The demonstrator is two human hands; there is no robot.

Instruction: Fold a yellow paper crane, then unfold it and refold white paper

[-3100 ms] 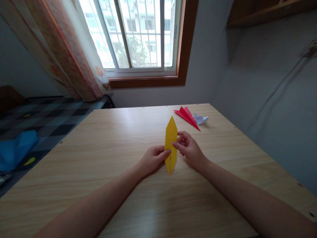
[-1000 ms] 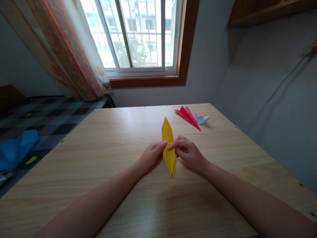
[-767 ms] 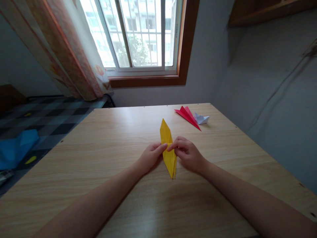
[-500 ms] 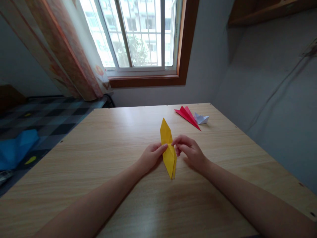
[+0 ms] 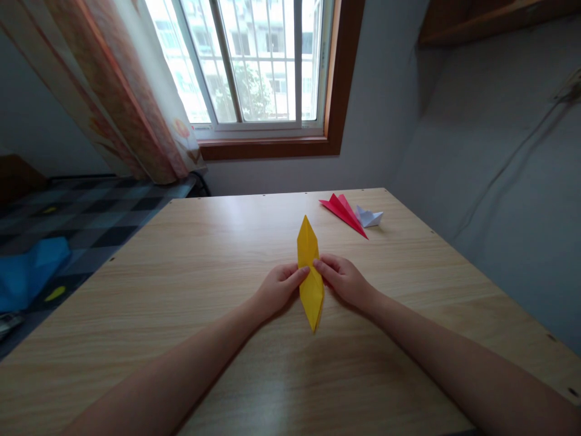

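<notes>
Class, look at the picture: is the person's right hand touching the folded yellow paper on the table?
Touching. The head view shows the right hand with its fingertips pressed on the right edge of the yellow paper, no gap between them.

The long, narrow folded yellow paper diamond (image 5: 310, 274) on the pale wooden table (image 5: 218, 254) is covered at its middle edges by the fingertips of the left hand (image 5: 276, 289) and the right hand (image 5: 345, 281), so whether they pinch it or only press it flat cannot be told. Its underside is hidden against the table. Beyond the diamond, the small folded white paper shape (image 5: 370, 217) is partly masked by the folded red paper dart (image 5: 342, 211), too small to make out its form. Both forearms are cut off by the lower edge. Left of the table, the crumpled blue cloth (image 5: 27, 272) runs past the frame.
</notes>
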